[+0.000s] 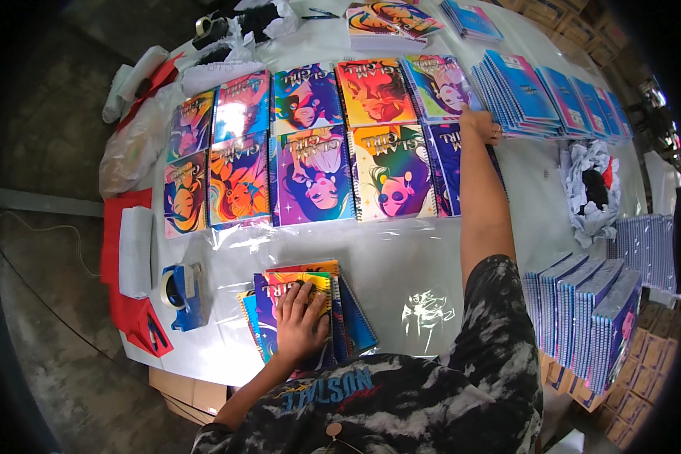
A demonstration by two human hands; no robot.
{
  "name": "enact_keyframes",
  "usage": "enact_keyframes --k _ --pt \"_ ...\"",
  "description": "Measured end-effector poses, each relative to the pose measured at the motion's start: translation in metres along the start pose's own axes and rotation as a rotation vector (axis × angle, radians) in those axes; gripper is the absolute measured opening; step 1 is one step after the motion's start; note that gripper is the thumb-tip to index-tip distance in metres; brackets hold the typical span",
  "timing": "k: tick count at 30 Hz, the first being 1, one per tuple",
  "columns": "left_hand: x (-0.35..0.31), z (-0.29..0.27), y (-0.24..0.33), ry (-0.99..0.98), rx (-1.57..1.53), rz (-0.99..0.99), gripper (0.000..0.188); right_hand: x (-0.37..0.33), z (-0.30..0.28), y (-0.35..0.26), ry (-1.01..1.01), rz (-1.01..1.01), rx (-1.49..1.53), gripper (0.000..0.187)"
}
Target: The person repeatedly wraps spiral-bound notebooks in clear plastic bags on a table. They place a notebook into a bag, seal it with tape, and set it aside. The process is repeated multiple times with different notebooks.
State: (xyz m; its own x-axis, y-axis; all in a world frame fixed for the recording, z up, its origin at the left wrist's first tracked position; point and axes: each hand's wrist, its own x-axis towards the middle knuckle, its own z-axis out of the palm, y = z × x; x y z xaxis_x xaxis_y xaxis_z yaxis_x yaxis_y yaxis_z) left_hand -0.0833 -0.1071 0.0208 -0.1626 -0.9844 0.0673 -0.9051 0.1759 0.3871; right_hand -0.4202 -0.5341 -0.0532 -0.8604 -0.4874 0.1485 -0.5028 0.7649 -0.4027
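My left hand lies with its fingers spread on an uneven pile of spiral notebooks near the table's front edge. Two rows of colourful spiral notebooks with drawn faces on their covers, among them a purple one and an orange one, are laid across the middle of the table. My right arm stretches to the far right of these rows. There my right hand, fingers curled, pinches the lower right corner of a green and purple notebook. My right forearm partly covers the dark purple notebook below it.
A blue tape dispenser and a white stack stand at the left. Blue notebooks overlap at the far right, near crumpled paper. More wrapped notebooks stand at the right edge. Another pile is at the back.
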Motion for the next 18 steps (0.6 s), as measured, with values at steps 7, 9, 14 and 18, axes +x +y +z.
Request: enact_keyframes --k 7,9,14,18 --pt "-0.014 -0.003 -0.017 0.191 -0.527 -0.146 0.031 -0.133 -0.13 -0.007 0.064 -0.895 1.179 0.017" --pt "-0.014 -0.017 -0.02 0.405 -0.582 -0.281 0.044 -0.194 -0.191 0.049 -0.203 -1.218 1.129 0.026" --pt "-0.052 -0.02 -0.077 0.37 -0.939 -0.687 0.069 -0.309 -0.291 0.158 -1.004 -1.242 0.871 0.053" --pt "-0.076 0.0 -0.095 0.227 -0.487 -0.581 0.079 -0.35 -0.21 0.218 -1.327 -0.419 0.739 0.069"
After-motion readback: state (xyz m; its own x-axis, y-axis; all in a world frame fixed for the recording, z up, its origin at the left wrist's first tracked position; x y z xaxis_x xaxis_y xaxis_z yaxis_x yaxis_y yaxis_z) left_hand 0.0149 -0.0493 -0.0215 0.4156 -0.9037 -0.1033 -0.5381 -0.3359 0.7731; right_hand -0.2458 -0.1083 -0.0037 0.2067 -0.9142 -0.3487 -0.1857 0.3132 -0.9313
